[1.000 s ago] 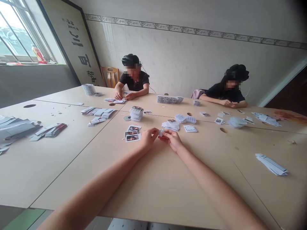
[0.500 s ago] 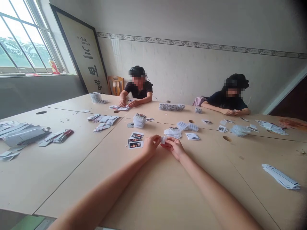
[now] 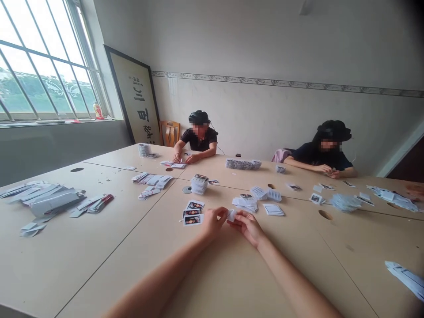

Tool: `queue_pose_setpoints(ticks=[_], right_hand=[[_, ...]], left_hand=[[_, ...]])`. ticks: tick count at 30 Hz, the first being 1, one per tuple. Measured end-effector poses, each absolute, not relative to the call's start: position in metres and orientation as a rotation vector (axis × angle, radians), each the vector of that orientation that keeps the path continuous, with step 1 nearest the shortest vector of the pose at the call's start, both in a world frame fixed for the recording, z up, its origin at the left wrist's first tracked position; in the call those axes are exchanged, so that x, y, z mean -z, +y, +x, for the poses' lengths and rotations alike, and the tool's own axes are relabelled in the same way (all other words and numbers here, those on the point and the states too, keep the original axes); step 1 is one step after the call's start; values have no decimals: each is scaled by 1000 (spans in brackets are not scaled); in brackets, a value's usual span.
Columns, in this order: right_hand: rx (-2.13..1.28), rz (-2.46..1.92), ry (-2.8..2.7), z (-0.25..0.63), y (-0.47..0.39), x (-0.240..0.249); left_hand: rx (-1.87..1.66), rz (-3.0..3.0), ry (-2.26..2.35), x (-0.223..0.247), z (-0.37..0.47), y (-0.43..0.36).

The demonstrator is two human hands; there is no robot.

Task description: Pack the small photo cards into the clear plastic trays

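Note:
Between my hands is a small whitish piece (image 3: pixel 231 215), thin and pale; whether it is paper or plastic I cannot tell. My left hand (image 3: pixel 213 223) pinches its left edge between thumb and finger. From the other side my right hand (image 3: pixel 248 226) grips it, fingers curled beneath. Just left of my left hand lie three dark printed cards with white borders (image 3: pixel 193 219). Beyond my hands sits a loose pile of white cards (image 3: pixel 245 203) with a printed one on top. To its right rests a small stack of white cards with a black outline (image 3: pixel 274 210).
A stack of clear trays (image 3: pixel 199 184) stands ahead beside a disc (image 3: pixel 187 190). Flat white and red paper pieces (image 3: pixel 49 198) spread at left. More clear plastic pieces (image 3: pixel 345 202) lie at right. Two people (image 3: pixel 200 139) sit across the table (image 3: pixel 109 251), handling small pieces.
My view has tilted up and turned slightly left, so the scene sits lower and further right. Both hands keep their hold on the whitish piece, with little visible change in pose.

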State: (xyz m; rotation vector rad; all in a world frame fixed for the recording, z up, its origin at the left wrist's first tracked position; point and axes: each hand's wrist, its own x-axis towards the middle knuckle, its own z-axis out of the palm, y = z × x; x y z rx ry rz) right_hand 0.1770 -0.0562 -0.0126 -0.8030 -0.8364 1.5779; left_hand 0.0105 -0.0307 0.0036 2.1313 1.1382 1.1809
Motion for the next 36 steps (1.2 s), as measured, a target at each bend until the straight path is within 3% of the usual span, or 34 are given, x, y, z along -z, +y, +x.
queue_pose_setpoints(ticks=[21,36], right_hand=[[-1592,-817,-868,187,-58,5],[-1386,-901,-1071,180,-63,2]], left_hand=[[-1179,2077,1105,-9,9,-22],[-1039,2732,1120,-27,7,-41]])
